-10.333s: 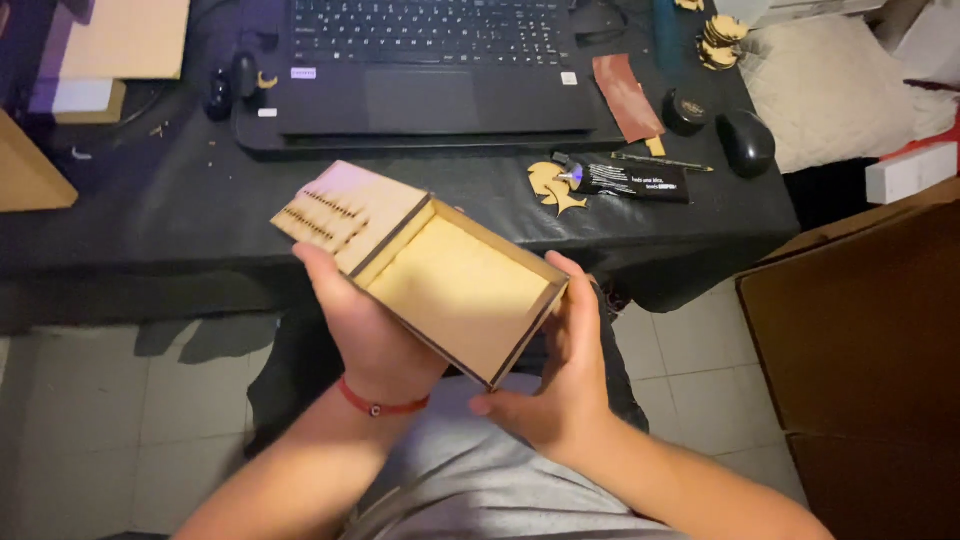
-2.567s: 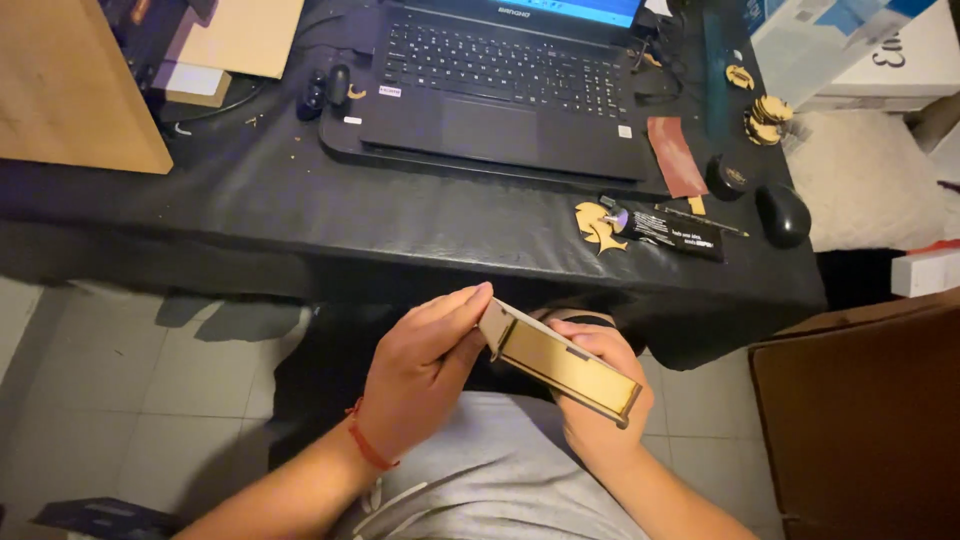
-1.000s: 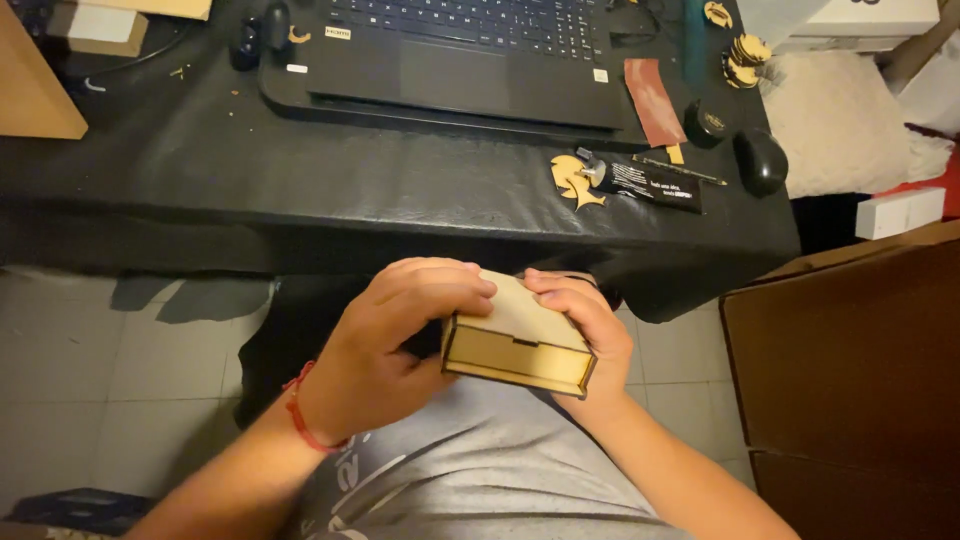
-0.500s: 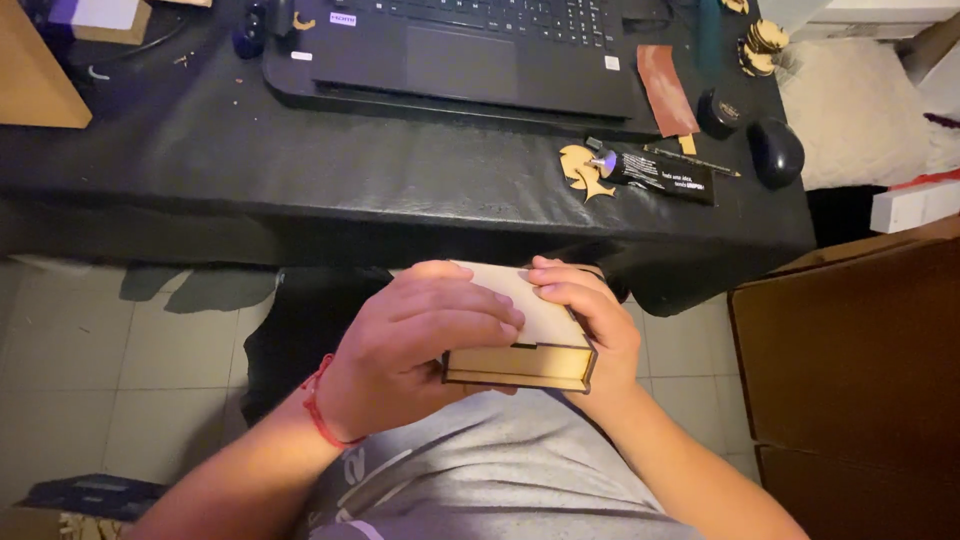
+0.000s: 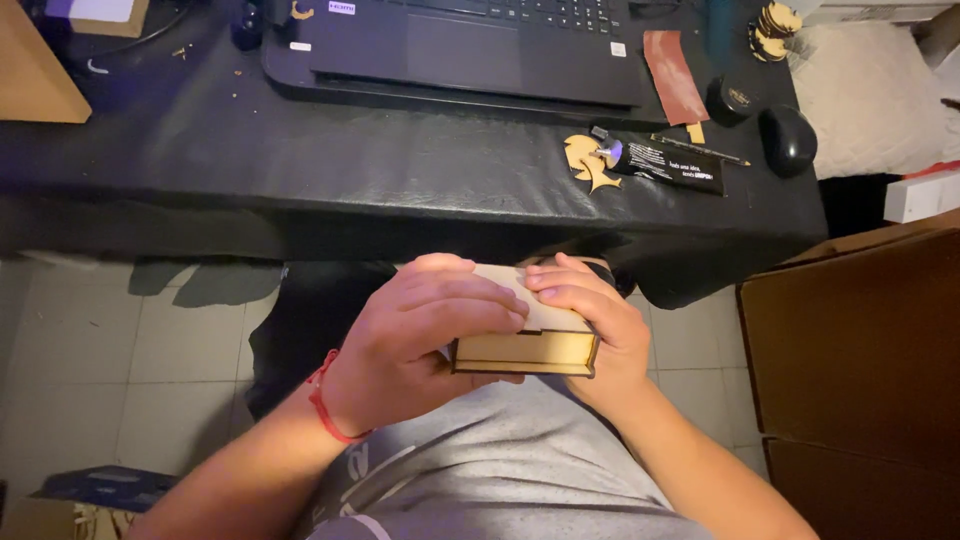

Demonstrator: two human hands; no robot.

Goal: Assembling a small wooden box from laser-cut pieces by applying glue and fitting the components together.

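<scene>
1. Head view, bkgd: black worktop (image 5: 300, 160) w/ laptop (image 5: 470, 50), dark glue tube (image 5: 665, 163), mouse (image 5: 788, 140); tiled floor below, brown cabinet at right.
2. Wooden box (image 5: 525, 345): pale laser-cut ply, flat, long axis left-right, held over lap, clear of worktop.
3. Left hand (image 5: 420, 340): fingers curled over box top and left end, clamped on it; covers more of the box.
4. Right hand (image 5: 600, 330): fingers wrapped round right end, clamped; both hands touching box.

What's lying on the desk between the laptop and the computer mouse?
In the head view, between the laptop and the black mouse lie a reddish-brown strip and a small round black jar, both on the black desk.
</scene>
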